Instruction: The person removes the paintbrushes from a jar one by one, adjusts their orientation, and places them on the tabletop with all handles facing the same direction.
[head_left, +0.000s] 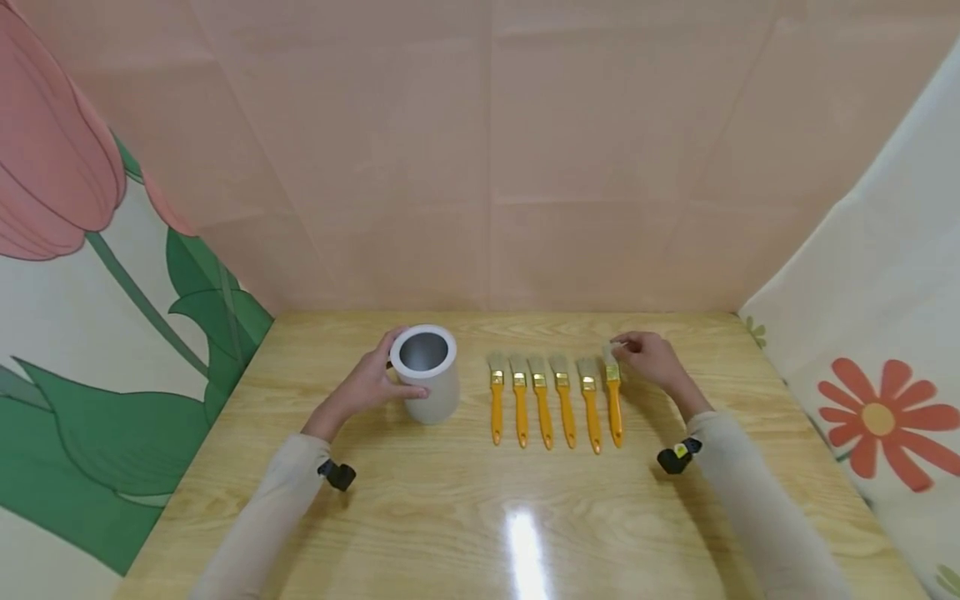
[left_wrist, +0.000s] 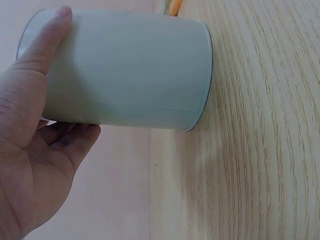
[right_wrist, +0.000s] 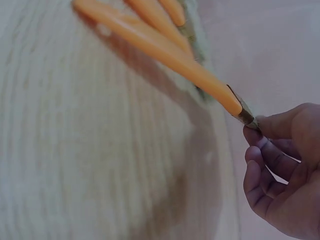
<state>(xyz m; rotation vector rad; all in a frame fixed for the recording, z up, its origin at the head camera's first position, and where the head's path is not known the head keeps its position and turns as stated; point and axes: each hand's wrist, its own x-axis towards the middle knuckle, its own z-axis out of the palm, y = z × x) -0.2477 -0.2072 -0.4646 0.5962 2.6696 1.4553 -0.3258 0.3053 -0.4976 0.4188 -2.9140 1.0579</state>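
A white cylindrical holder (head_left: 437, 398) with a dark grey interior stands upright on the table. My left hand (head_left: 372, 379) grips it from the left, its thumb (left_wrist: 47, 42) across the near side and its fingers behind. My right hand (head_left: 651, 358) pinches the bristle end of the rightmost paintbrush (head_left: 614, 400). In the right wrist view, that brush's orange handle (right_wrist: 165, 55) slants away from the fingertips, its bristle end raised above the table. Several more paintbrushes (head_left: 562, 400) lie side by side to its left, bristles toward the back and orange handles toward me.
The wooden table (head_left: 420, 517) runs back to a pink cloth wall (head_left: 487, 167). A tulip-patterned cloth (head_left: 97, 400) hangs at the left. At the right is a white cloth (head_left: 862, 275) with a red flower. A bright reflection lies on the front of the table.
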